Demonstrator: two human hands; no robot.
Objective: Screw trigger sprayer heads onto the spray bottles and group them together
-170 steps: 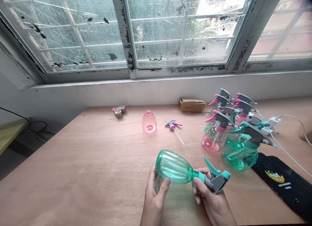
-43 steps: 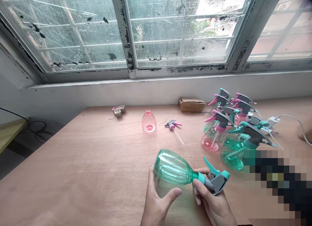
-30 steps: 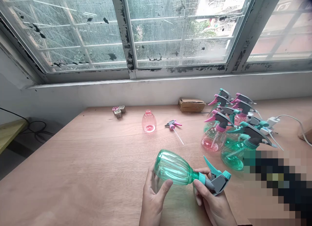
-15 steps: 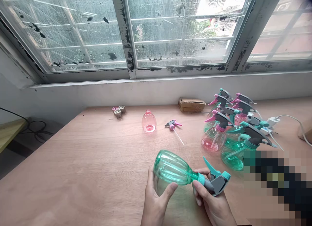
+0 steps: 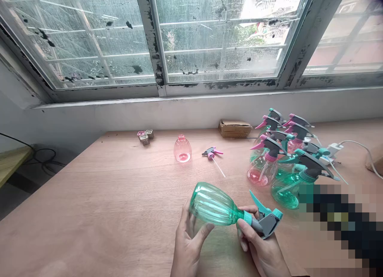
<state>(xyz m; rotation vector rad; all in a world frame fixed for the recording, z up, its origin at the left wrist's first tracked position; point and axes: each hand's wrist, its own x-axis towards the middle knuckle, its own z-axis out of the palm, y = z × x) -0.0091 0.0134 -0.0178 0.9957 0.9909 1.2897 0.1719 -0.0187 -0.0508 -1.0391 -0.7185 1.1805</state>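
Note:
A green spray bottle (image 5: 213, 205) lies nearly level in the air above the table, its base toward the left. My left hand (image 5: 190, 239) cups the base end, thumb at the near underside and fingers partly hidden behind the bottle. With thumb and fingers, my right hand (image 5: 259, 243) pinches the teal collar (image 5: 247, 217) at the neck. The grey spray head (image 5: 267, 223) with its teal trigger points right, over my right hand. Beyond them, a pink bottle (image 5: 182, 150) without a head stands upright, and a loose pink-and-grey spray head (image 5: 211, 153) with its tube lies beside it.
Several assembled spray bottles (image 5: 269, 165) stand close together at the right. A cardboard box (image 5: 235, 128) and small square blocks (image 5: 145, 138) sit near the wall. A white plug with cable (image 5: 335, 148) lies behind the bottles. A pixelated dark patch covers the lower right.
The bottle's base end has risen very slightly. My left hand has shifted a little to the left, while my right hand stays at the collar.

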